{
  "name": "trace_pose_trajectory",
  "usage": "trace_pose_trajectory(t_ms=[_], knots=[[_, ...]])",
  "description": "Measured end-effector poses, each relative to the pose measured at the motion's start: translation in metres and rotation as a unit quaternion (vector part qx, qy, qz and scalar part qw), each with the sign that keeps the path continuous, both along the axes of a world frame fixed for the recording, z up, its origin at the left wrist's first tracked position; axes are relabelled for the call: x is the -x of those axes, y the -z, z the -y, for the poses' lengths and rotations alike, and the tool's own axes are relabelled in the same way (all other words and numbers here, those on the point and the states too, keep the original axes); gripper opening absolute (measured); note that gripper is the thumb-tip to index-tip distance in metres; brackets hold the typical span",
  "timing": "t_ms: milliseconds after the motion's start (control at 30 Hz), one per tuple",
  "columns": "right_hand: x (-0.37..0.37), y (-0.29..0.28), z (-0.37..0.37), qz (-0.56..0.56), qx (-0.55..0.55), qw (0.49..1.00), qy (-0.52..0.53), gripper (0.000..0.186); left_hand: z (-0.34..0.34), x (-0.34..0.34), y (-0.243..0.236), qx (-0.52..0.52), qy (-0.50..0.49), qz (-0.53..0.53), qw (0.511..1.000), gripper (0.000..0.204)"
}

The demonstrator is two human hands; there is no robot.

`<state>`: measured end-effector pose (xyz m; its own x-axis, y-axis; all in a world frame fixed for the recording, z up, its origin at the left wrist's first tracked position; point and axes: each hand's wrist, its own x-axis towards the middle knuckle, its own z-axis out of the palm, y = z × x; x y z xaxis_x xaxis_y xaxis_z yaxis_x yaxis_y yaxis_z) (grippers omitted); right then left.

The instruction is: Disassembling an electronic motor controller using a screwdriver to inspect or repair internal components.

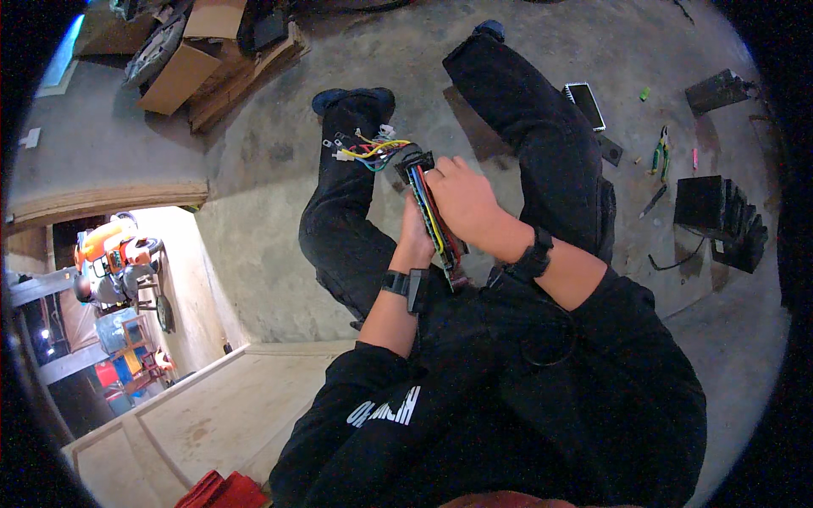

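Between my hands, over my lap, is a long narrow circuit board point(435, 222) with red, blue and yellow wires along it. My left hand point(412, 230) is wrapped round its left side, with the fingers mostly hidden behind it. My right hand point(466, 206) grips the upper right edge, its fingers curled near the end where the cable leaves. From that end a bundle of coloured wires point(373, 152) with white connectors fans out over my left lower leg. Whether the right fingers also pinch a single wire cannot be made out.
On the floor to the right lie a black rectangular piece with a light rim point(584, 106), green-handled pliers point(660, 152), a thin pointed tool point(652, 203) and black blocks point(710, 207) with a cable. Cardboard boxes point(182, 76) stand far left; an orange motorcycle point(110, 245) shows through a doorway.
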<state>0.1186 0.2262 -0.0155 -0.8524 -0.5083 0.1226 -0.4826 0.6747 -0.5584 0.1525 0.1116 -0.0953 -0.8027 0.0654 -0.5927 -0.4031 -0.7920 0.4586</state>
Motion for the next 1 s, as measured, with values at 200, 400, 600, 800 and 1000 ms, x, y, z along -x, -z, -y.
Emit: trace_pose_trajectory(t_ms=[200,400,600,800,1000], knots=[[0.002,0.002,0.0,0.012,0.009,1.0,-0.019,0.011,0.002,0.001,0.01,-0.008,-0.005,-0.003,1.0,0.046],[0.001,-0.001,-0.002,0.003,-0.014,1.0,-0.016,0.011,0.002,-0.001,0.015,-0.042,-0.004,-0.014,0.999,0.047],[0.005,0.005,-0.003,0.052,0.022,0.998,-0.029,0.02,0.005,-0.001,0.022,-0.056,-0.004,0.008,0.998,0.045],[0.044,-0.017,-0.028,-0.02,0.267,0.962,0.061,0.057,0.016,-0.011,0.019,0.0,0.053,0.004,0.999,0.047],[0.045,-0.04,-0.028,0.098,0.645,0.754,0.077,0.058,0.006,-0.007,0.012,-0.021,0.04,0.025,0.999,0.047]])
